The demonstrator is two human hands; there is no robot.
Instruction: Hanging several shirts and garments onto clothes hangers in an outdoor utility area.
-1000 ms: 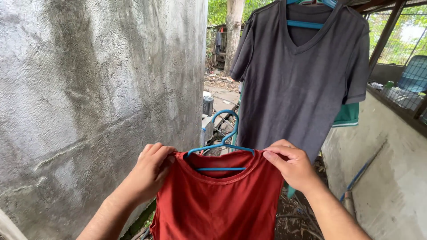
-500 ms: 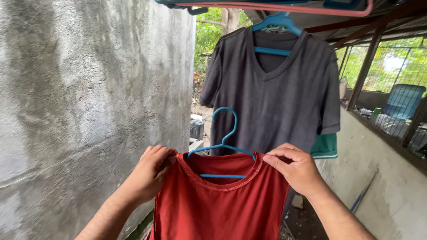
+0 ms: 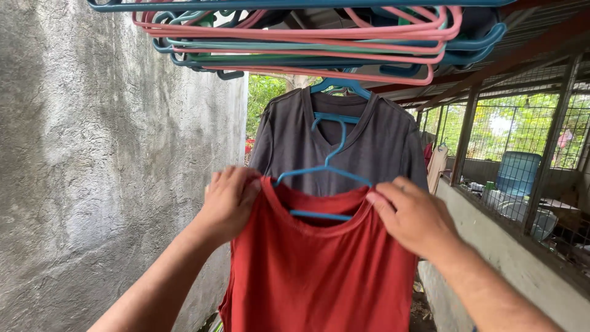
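Observation:
A red sleeveless shirt (image 3: 319, 270) hangs on a blue plastic hanger (image 3: 326, 169), held up in front of me. My left hand (image 3: 230, 203) grips the shirt's left shoulder over the hanger arm. My right hand (image 3: 415, 218) pinches the right shoulder the same way. The hanger's hook rises between my hands, in front of a dark grey V-neck shirt (image 3: 289, 138) that hangs on its own blue hanger (image 3: 341, 86) just behind.
A bunch of empty pink, blue and green hangers (image 3: 307, 40) hangs overhead. A rough grey concrete wall (image 3: 110, 160) stands close on the left. On the right, a low wall with wire mesh fencing (image 3: 528, 154) and a blue container (image 3: 516, 172) behind it.
Both hands have lifted the red shirt and its hanger higher, toward the grey shirt. My view has tilted up, bringing the overhead bunch of hangers into sight.

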